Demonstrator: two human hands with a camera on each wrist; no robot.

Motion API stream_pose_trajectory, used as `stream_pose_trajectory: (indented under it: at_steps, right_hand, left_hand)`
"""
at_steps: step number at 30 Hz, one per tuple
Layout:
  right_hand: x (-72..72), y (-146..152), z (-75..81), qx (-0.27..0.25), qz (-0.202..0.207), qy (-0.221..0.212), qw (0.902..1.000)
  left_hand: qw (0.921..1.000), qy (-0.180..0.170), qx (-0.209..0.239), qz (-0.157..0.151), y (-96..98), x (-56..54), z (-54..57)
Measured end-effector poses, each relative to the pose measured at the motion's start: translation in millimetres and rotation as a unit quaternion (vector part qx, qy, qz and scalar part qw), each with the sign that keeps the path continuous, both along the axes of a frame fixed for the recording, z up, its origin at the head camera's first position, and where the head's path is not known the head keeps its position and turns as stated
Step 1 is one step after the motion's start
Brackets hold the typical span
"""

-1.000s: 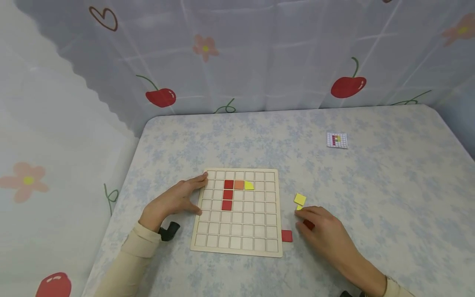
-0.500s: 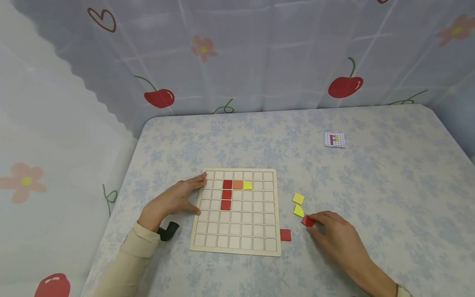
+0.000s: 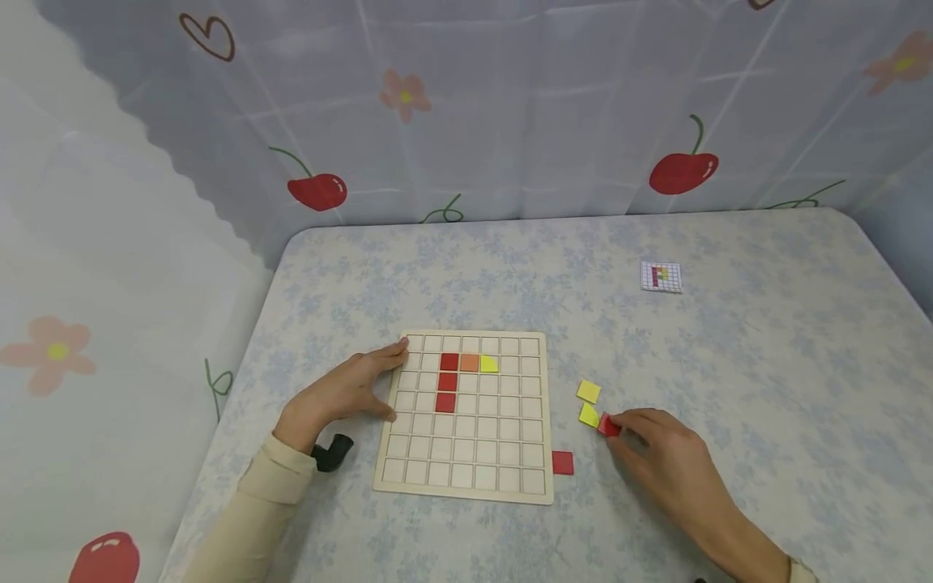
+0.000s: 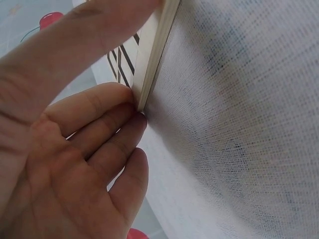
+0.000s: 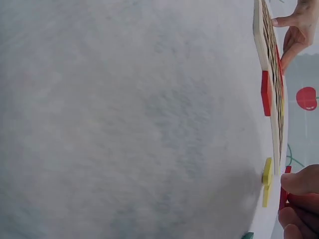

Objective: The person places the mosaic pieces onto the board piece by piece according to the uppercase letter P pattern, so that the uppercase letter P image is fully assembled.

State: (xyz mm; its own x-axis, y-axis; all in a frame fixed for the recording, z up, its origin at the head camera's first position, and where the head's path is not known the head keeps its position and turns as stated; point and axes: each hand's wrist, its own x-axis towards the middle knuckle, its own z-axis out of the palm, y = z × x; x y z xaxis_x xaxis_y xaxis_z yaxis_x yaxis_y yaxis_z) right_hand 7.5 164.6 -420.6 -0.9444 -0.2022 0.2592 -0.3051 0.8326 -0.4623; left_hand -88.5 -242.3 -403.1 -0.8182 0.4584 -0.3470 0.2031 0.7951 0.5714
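My left hand (image 3: 346,393) rests along the left edge of a square wooden grid board (image 3: 466,497), thumb and fingers spread apart. In the left wrist view its fingertips touch the board's side (image 4: 144,84). To the right of the board, my right hand (image 3: 670,457) pinches a red square tile (image 3: 608,425) between thumb and fingers; the right wrist view shows the tile (image 5: 283,196) on edge. Close by lie a yellow rounded-corner tile (image 3: 588,415) and a yellow square tile (image 3: 589,391). In the grid sit several red tiles (image 3: 447,381), an orange tile (image 3: 470,363) and a yellow rounded-corner tile (image 3: 489,364).
Another red tile (image 3: 563,463) lies against the board's lower right edge. A small card with a coloured grid pattern (image 3: 661,276) lies at the back right of the flowered tablecloth (image 3: 765,340). A black curved thing (image 3: 333,453) is at my left wrist. A printed curtain (image 3: 583,105) hangs behind the table.
My right hand has drawn back slightly to the right, uncovering the yellow rounded-corner tile and bringing the red tile into view at its fingertips. The left hand has stayed at the board.
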Motion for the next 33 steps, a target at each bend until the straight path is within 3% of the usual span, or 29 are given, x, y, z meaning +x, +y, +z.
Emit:
stream_pose_trajectory:
  at_steps: [11, 25, 33]
  right_hand:
    - [-9.8, -28.4, -11.9, -0.064, 0.079, 0.052, 0.9934]
    - [-22.2, -86.0, -8.0, -0.053, 0.138, -0.029, 0.9885]
    - [-30.9, -127.4, -3.6, -0.042, 0.199, -0.039, 0.9783]
  left_hand:
    - [0.9999, 0.000, -0.010, 0.003, 0.6, 1.0, 1.5]
    - [1.0000, 0.001, -0.005, -0.001, -0.4, 0.8, 0.7]
    - [0.9999, 0.001, -0.010, -0.003, -0.4, -0.4, -0.6]
